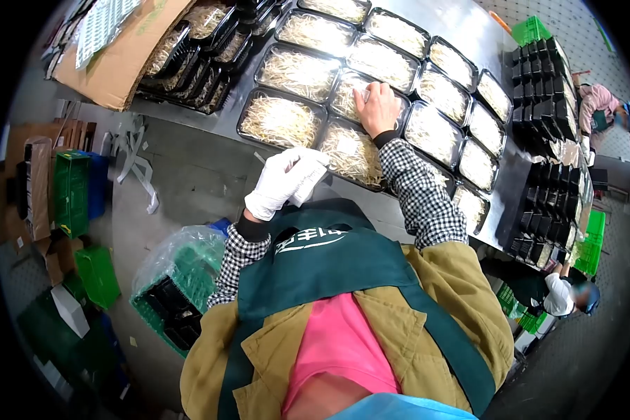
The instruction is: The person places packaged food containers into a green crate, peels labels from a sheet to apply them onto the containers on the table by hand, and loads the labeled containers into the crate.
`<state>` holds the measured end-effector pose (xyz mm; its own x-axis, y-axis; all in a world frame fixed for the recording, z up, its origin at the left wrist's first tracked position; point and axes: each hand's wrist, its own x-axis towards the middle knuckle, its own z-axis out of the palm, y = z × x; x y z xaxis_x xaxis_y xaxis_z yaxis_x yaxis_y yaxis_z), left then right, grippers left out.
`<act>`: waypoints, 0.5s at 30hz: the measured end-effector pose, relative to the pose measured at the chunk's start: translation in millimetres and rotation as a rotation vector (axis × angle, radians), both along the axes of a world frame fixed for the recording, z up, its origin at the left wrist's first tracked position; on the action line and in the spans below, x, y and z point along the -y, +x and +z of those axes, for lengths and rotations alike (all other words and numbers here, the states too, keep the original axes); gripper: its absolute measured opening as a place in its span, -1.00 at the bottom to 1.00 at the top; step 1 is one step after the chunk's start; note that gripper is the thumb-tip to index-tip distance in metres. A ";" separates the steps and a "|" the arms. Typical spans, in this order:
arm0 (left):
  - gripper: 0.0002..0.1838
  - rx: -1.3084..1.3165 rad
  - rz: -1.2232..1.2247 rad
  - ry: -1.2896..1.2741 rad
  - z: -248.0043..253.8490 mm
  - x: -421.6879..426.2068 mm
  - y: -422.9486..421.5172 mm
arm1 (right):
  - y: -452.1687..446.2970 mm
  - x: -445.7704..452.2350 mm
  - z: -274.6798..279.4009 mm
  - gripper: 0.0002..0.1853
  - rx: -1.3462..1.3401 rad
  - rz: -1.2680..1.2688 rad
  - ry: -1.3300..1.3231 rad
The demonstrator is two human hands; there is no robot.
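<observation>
Rows of black trays of bean sprouts [281, 120] lie on the metal table [220, 126]. My bare right hand [378, 108] rests over a tray in the middle, its fingers bent down at the sprouts; whether they hold anything is hidden. A pale label [347, 145] shows on the tray at the table's front edge. In a white glove, my left hand [287, 183] is beside that tray's left corner, fingers drawn together; what they hold, if anything, cannot be made out.
A cardboard box [112, 66] and stacked filled trays [203, 56] stand at the upper left. More black trays [546, 91] are stacked at right, where two people work. Below left is a green crate [196, 262] with plastic over it.
</observation>
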<state>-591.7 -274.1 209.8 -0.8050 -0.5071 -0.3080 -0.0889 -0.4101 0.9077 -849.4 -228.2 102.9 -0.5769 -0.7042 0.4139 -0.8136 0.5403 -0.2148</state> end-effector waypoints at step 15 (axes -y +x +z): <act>-0.91 -0.028 -0.206 -0.279 -2.9 25.5 -43.1 | -69.4 1.7 48.1 -0.73 0.757 0.064 -0.280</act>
<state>-634.8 -299.6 206.9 -0.9053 -0.3949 -0.1567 -0.1176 -0.1216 0.9856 -918.8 -230.0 151.1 -0.7332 -0.6736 0.0930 -0.4211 0.3424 -0.8399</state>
